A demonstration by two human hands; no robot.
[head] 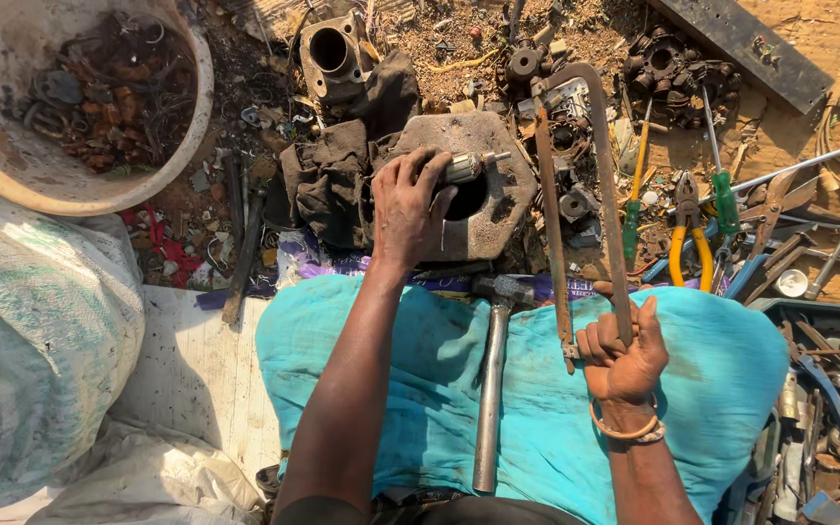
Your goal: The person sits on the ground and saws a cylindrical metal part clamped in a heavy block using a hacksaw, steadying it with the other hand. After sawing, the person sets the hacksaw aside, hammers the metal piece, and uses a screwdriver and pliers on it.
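Head view, looking down. Left hand: clenched around a small metal shaft part, pressed on a rusty flat block with a round hole. Right hand: grasping the rear end of a hacksaw, whose frame reaches forward just right of the block. Hammer: lies on teal cloth between the forearms. Dark rag: beside the block, left. Round basin of scrap rings: far left. Yellow-handled pliers, green screwdriver: right, on dirt among loose parts.
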